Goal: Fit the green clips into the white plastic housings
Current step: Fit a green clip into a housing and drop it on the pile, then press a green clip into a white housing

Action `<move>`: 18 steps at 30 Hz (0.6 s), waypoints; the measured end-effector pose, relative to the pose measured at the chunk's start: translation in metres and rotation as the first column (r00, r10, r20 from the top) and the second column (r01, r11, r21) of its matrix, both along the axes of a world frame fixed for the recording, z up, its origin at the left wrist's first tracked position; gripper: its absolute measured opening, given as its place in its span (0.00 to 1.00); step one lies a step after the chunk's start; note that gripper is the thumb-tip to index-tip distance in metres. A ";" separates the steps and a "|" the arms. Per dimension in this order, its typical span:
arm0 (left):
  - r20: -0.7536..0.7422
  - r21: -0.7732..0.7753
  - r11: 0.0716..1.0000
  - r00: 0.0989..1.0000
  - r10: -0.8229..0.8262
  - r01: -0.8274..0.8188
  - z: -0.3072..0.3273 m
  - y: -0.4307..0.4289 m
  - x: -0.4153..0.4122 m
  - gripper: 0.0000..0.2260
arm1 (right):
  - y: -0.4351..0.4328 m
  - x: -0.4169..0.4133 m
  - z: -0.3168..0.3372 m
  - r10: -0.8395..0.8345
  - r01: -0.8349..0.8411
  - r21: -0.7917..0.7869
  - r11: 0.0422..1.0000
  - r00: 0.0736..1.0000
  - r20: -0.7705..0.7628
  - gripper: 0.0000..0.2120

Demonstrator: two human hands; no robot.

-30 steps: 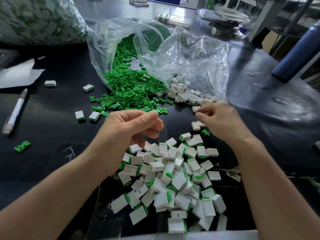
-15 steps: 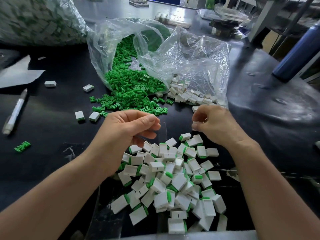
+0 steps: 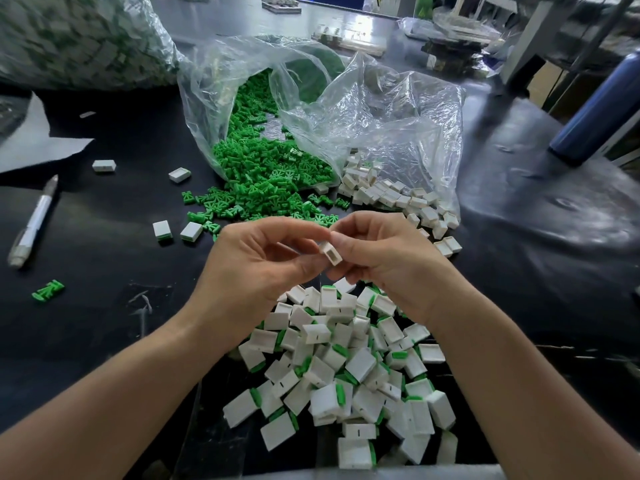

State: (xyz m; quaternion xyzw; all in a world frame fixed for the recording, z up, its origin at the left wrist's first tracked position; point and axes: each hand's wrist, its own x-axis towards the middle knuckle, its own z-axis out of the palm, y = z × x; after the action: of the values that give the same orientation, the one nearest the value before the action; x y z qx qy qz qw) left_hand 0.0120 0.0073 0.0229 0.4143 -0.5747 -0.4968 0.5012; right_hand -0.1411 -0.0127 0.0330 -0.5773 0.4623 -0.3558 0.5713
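- Head view, both bare hands raised over the black desk, fingertips meeting mid-frame.
- Right grip: clenched on one white housing, thumb on top, fingers underneath. I see the housing's open side facing the camera.
- Left grip: fingers curled, index tip touching the housing's top corner. I can't tell whether it pinches anything itself.
- Below the hands: pile of housings with green clips fitted, lying at the near desk edge.
- Behind the hands: clear plastic bag lying open. Loose green clips spill from its left mouth, empty housings from its right.
- Two more housings just left of the clip heap.
- Far left: pen, single green clip near it.
- Blue bottle at the right edge.
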 end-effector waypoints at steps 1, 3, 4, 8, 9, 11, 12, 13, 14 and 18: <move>0.007 -0.001 1.000 1.000 0.006 -0.006 -0.001 -0.001 0.001 0.11 | 0.000 0.001 0.000 0.005 -0.005 0.000 1.000 1.000 -0.002 0.04; 0.034 -0.002 1.000 0.999 0.009 -0.009 -0.002 -0.001 0.002 0.11 | 0.000 0.001 0.000 0.007 -0.007 0.002 1.000 1.000 -0.001 0.04; 0.053 -0.010 1.000 0.999 0.009 -0.008 -0.002 -0.001 0.002 0.12 | 0.000 0.001 0.000 0.001 -0.001 0.005 1.000 1.000 0.002 0.04; 0.160 -0.142 0.989 0.986 0.056 -0.033 -0.003 0.003 0.000 0.13 | 0.002 0.006 -0.002 -0.044 0.044 0.020 0.999 0.999 0.020 0.03; 0.191 -0.188 0.982 0.979 0.066 -0.030 -0.003 0.004 0.000 0.12 | 0.003 0.008 -0.003 -0.055 0.054 0.019 0.998 0.998 0.021 0.03; 0.212 -0.261 0.965 0.975 0.071 -0.013 -0.005 0.003 0.000 0.10 | 0.003 0.011 -0.006 -0.066 0.066 0.016 0.998 0.998 0.020 0.05; 0.200 -0.272 0.962 0.977 0.071 -0.014 -0.005 0.003 0.000 0.09 | 0.002 0.011 -0.006 -0.067 0.067 0.014 0.998 0.998 0.015 0.05; 0.170 -0.262 0.965 0.983 0.074 -0.028 -0.006 0.002 0.000 0.07 | 0.001 0.011 -0.006 -0.075 0.075 0.003 0.997 0.997 -0.003 0.05; 0.127 -0.227 0.973 0.989 0.082 -0.052 -0.006 0.002 0.000 0.06 | -0.001 0.011 -0.007 -0.095 0.094 -0.025 0.995 0.995 -0.041 0.06; 0.050 -0.060 0.989 0.989 0.136 -0.133 -0.004 0.000 -0.001 0.03 | -0.011 0.004 -0.018 -0.305 0.130 -0.371 0.919 0.832 -0.464 0.06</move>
State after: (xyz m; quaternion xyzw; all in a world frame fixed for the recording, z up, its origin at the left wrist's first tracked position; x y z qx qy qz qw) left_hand 0.0111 0.0075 0.0188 0.4512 -0.5727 -0.4339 0.5293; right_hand -0.1369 -0.0238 0.0154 -0.6797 0.5958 -0.3237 0.2798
